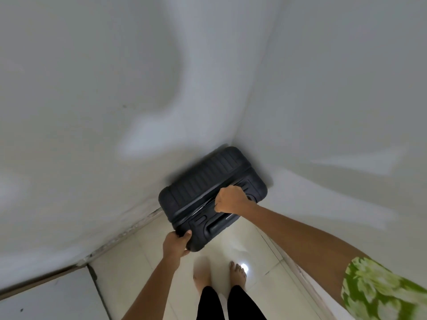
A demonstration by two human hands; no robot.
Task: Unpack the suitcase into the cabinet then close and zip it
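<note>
Gripping the black suitcase (205, 181), both hands curl: left hand (176, 243) on its corner, right hand (231, 199) fisted atop.

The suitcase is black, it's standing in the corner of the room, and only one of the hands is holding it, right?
Not quite. In the head view both hands hold the black suitcase: the right hand grips its top and the left hand holds its near corner. It is in the corner.
</note>
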